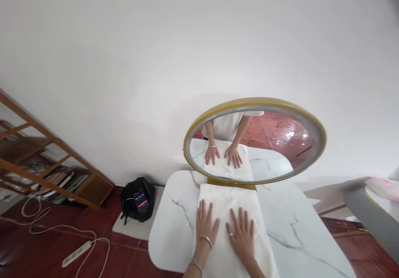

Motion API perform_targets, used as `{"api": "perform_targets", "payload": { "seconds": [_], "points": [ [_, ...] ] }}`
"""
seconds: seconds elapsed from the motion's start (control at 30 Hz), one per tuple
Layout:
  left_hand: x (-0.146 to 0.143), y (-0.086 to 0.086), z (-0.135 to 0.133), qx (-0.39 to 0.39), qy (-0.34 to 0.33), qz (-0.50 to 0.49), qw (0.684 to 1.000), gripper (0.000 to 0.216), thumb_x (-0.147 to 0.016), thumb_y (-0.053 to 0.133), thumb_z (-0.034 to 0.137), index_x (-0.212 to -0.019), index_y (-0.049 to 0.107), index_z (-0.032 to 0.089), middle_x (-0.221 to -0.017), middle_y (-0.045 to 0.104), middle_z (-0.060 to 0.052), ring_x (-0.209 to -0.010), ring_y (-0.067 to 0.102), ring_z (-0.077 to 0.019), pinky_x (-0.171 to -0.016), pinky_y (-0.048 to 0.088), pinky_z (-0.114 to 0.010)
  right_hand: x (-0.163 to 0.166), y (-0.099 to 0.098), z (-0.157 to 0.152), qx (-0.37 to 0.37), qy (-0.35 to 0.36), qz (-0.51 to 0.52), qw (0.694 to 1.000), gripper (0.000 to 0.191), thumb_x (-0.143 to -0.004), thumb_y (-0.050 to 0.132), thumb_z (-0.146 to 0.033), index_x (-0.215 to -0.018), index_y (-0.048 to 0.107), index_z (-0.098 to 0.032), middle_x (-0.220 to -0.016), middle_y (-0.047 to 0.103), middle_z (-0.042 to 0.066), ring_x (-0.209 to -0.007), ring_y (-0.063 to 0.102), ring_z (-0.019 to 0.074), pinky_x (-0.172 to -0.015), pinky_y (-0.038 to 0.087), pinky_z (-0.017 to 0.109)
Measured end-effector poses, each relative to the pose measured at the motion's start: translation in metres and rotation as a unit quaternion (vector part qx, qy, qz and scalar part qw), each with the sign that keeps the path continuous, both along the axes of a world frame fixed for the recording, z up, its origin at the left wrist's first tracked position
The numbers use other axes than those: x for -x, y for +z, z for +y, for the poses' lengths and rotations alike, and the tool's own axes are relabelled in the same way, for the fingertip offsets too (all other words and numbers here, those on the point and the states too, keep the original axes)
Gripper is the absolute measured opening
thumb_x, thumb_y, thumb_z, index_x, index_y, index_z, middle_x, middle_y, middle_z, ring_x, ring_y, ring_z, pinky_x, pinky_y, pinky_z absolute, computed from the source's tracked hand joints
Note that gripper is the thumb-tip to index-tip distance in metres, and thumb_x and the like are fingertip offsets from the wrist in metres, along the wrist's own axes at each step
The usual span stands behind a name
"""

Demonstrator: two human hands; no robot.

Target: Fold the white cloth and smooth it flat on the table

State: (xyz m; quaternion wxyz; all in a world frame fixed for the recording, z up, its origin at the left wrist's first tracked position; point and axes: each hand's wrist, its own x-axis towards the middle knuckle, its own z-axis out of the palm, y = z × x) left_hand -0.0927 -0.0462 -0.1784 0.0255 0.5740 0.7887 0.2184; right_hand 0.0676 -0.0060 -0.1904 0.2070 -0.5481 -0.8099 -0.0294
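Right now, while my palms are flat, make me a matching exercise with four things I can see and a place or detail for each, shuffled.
Column one:
1. left hand
2. right hand
3. white cloth
4. phone

Column two:
A. on the black bag
B. has bracelets above it
C. spread on the marbled table
D. wears a ring

Right pairs: 1-B, 2-D, 3-C, 4-A.

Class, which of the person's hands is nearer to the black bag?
The left. The left hand lies on the white cloth, right of the black bag; the right hand lies on the same cloth, farther right.
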Motion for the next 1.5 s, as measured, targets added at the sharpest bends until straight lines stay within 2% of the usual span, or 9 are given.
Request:
{"api": "perform_targets", "payload": {
  "seconds": [0.2, 0.43, 0.53, 0.73, 0.87, 1.03, 1.13, 1.3, 1.5],
  "points": [
    [0.085, 0.008, -0.023, 0.015, 0.039, 0.012, 0.999, 0.065, -0.086, 0.05, 0.042, -0.146, 0.026, 0.03, -0.156, 0.014, -0.003, -0.142, 0.017, -0.0276, -0.114, 0.025, -0.047, 0.092, 0.01, -0.012, 0.011, 0.053, 0.008, 0.999, 0.06, -0.093, 0.026, -0.049, -0.146, 0.029, -0.02, -0.154, 0.019, 0.013, -0.142, 0.016, 0.0275, -0.111, 0.014, 0.055],
    [0.122, 0.015, 0.016, 0.001, 0.033, 0.011, 0.999, 0.064, -0.087, 0.049, 0.042, -0.146, 0.025, 0.03, -0.157, 0.009, -0.003, -0.143, 0.013, -0.027, -0.115, 0.021, -0.047, 0.146, 0.015, 0.032, -0.004, 0.05, 0.041, 0.998, 0.066, -0.093, 0.027, -0.039, -0.15, 0.005, -0.014, -0.155, 0.015, 0.014, -0.142, 0.012, 0.0259, -0.111, 0.015, 0.052],
    [0.136, 0.014, 0.04, 0.0, 0.018, 0.011, 1.0, 0.062, -0.088, 0.048, 0.042, -0.145, 0.027, 0.031, -0.158, 0.008, -0.002, -0.143, 0.012, -0.0267, -0.115, 0.021, -0.047, 0.166, 0.014, 0.054, -0.024, 0.045, 0.051, 0.997, 0.066, -0.092, 0.031, -0.036, -0.149, 0.01, -0.009, -0.153, 0.018, 0.016, -0.142, 0.012, 0.0285, -0.11, 0.019, 0.051],
    [0.166, 0.013, 0.069, 0.01, 0.013, 0.014, 1.0, 0.054, -0.09, 0.045, 0.039, -0.142, 0.035, 0.03, -0.156, 0.016, -0.002, -0.143, 0.016, -0.0265, -0.115, 0.022, -0.047, 0.211, 0.01, 0.078, -0.014, 0.002, 0.032, 0.999, 0.057, -0.091, 0.032, -0.031, -0.136, 0.039, 0.003, -0.135, 0.046, 0.024, -0.134, 0.027, 0.0347, -0.108, 0.017, 0.054],
    [0.189, 0.017, 0.064, 0.025, 0.052, 0.027, 0.998, 0.051, -0.09, 0.044, 0.033, -0.141, 0.038, 0.029, -0.155, 0.021, -0.002, -0.142, 0.018, -0.0261, -0.115, 0.022, -0.046, 0.239, 0.016, 0.085, 0.006, 0.031, 0.01, 0.999, 0.054, -0.092, 0.03, -0.029, -0.137, 0.038, 0.0, -0.14, 0.041, 0.024, -0.133, 0.03, 0.0332, -0.108, 0.013, 0.055],
    [0.209, 0.014, 0.032, 0.053, 0.134, 0.012, 0.989, 0.052, -0.091, 0.042, 0.034, -0.142, 0.038, 0.024, -0.151, 0.031, -0.007, -0.14, 0.026, -0.0285, -0.111, 0.029, -0.047, 0.26, 0.026, 0.087, 0.041, 0.145, -0.033, 0.988, 0.052, -0.093, 0.029, -0.029, -0.14, 0.037, -0.007, -0.148, 0.032, 0.017, -0.138, 0.021, 0.0289, -0.109, 0.009, 0.054],
    [0.208, 0.007, 0.001, 0.037, 0.145, 0.011, 0.989, 0.051, -0.093, 0.037, 0.034, -0.142, 0.036, 0.022, -0.15, 0.033, -0.007, -0.14, 0.024, -0.0273, -0.111, 0.031, -0.045, 0.259, 0.028, 0.071, 0.036, 0.197, -0.041, 0.979, 0.051, -0.092, 0.031, -0.028, -0.14, 0.038, -0.009, -0.149, 0.032, 0.013, -0.138, 0.022, 0.0272, -0.11, 0.008, 0.052],
    [0.18, -0.002, -0.078, -0.021, 0.135, 0.055, 0.989, 0.055, -0.094, 0.037, 0.028, -0.147, 0.023, 0.023, -0.155, 0.022, -0.007, -0.142, 0.019, -0.0264, -0.109, 0.033, -0.045, 0.228, 0.028, 0.003, -0.004, 0.271, -0.019, 0.962, 0.05, -0.092, 0.036, -0.027, -0.139, 0.041, -0.011, -0.148, 0.035, 0.01, -0.14, 0.021, 0.026, -0.112, 0.01, 0.048],
    [0.129, -0.015, -0.164, -0.027, 0.183, 0.103, 0.977, 0.064, -0.091, 0.039, 0.023, -0.148, 0.011, 0.031, -0.157, 0.014, -0.003, -0.141, 0.021, -0.0276, -0.107, 0.035, -0.047, 0.172, 0.032, -0.067, -0.021, 0.356, -0.033, 0.934, 0.06, -0.09, 0.041, -0.031, -0.146, 0.027, -0.015, -0.151, 0.027, 0.008, -0.141, 0.018, 0.0274, -0.113, 0.012, 0.047]
  ]
}}
